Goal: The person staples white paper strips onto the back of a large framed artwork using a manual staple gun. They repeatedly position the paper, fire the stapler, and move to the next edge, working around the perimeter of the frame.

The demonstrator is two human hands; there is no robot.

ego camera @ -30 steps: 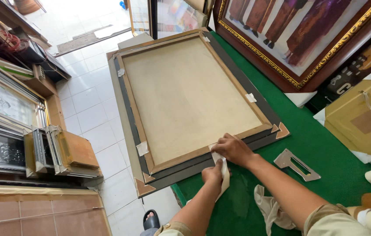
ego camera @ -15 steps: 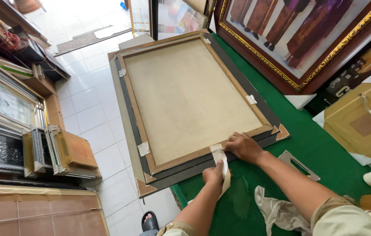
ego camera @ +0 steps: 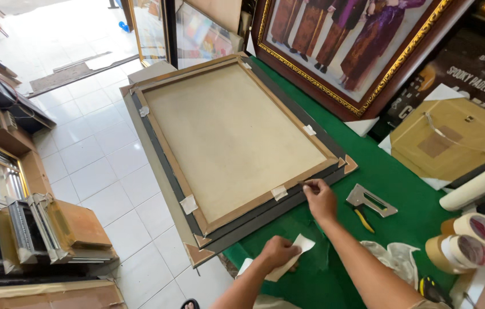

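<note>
Frame (ego camera: 237, 143) lies face down on the green counter (ego camera: 391, 177), its near-left corner overhanging the tiled floor (ego camera: 94, 166). My right hand (ego camera: 319, 197) reaches forward, arm extended, fingertips pinched at the frame's near edge just right of a small tape patch (ego camera: 279, 193). My left hand (ego camera: 278, 253) rests on the counter nearer me, fingers curled over a strip of white paper (ego camera: 288, 260). Metal tool (ego camera: 370, 200) lies right of my right hand; tape rolls (ego camera: 465, 240) sit far right.
</note>
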